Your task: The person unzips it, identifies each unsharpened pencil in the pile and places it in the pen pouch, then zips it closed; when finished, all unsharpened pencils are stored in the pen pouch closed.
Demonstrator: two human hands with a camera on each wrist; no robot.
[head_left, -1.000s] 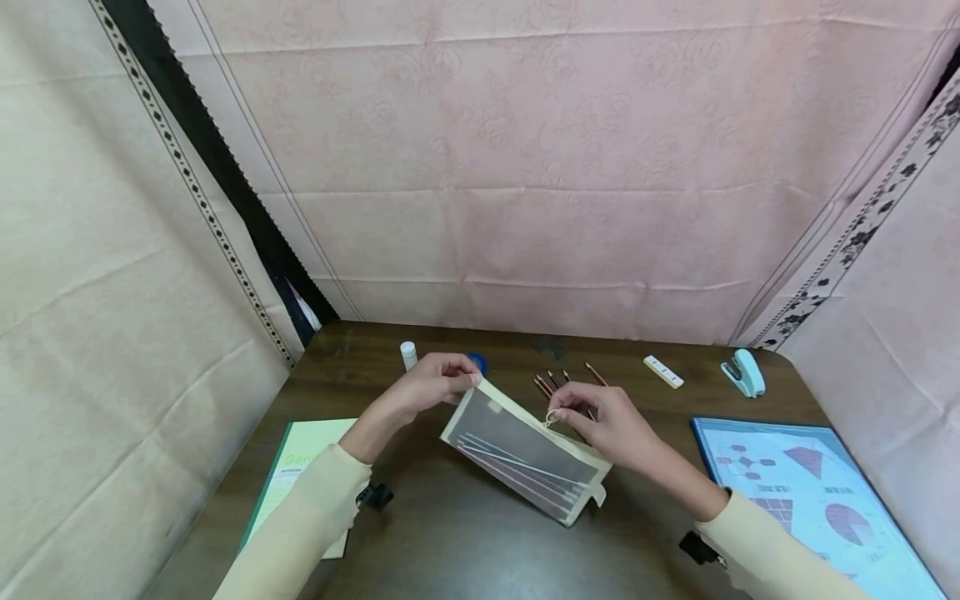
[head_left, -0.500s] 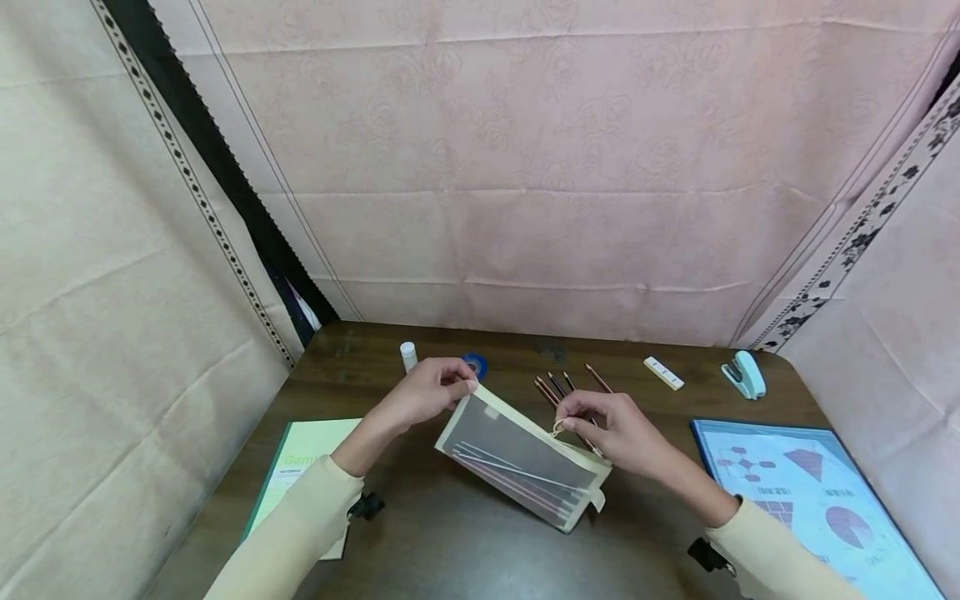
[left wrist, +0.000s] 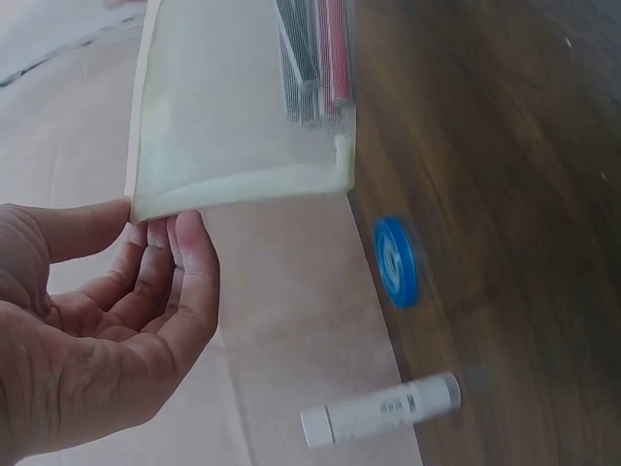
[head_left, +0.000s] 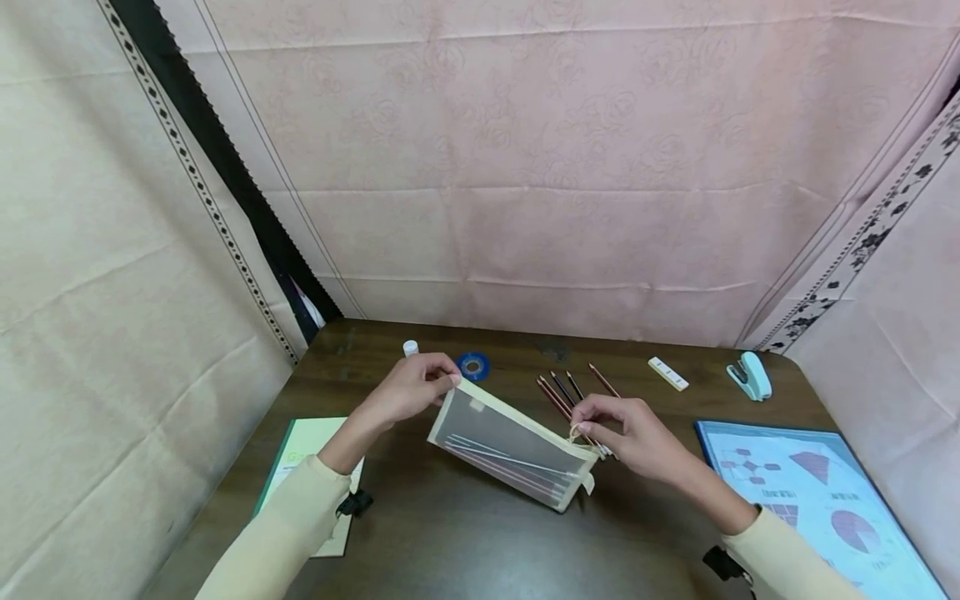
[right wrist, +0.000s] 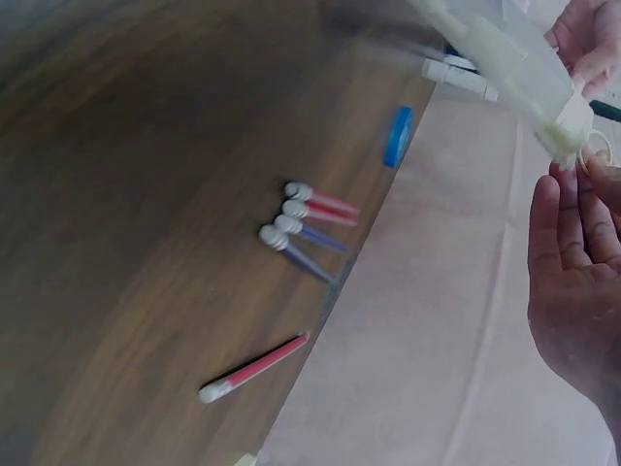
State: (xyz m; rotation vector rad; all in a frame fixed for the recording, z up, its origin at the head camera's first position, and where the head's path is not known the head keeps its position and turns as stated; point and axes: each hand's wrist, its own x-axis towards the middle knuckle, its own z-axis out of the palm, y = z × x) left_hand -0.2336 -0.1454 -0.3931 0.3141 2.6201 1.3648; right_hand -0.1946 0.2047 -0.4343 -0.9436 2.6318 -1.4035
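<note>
A see-through mesh pencil pouch (head_left: 517,446) with cream edging is held up over the table, tilted down to the right. My left hand (head_left: 408,390) pinches its upper left corner between thumb and fingers. At the right end of the top edge, my right hand (head_left: 626,433) pinches a thin cord loop (right wrist: 599,146) on the zipper. Several pencils (left wrist: 335,49) show through the mesh, lying along the bottom of the pouch. Behind the right hand, more loose pencils (head_left: 551,396) lie on the table, partly covered by that hand in the head view.
Along the back of the wooden table (head_left: 465,550) are a white glue stick (left wrist: 383,410), a blue tape roll (head_left: 473,367), a white block like an eraser (head_left: 667,373) and a mint stapler (head_left: 750,377). A green-edged booklet (head_left: 303,437) lies left, a blue-edged chart board (head_left: 817,492) right.
The right hand has drawn the cord loop rightward along the pouch's top edge to near its end. The left hand and pouch have shifted slightly left, uncovering the tape roll.
</note>
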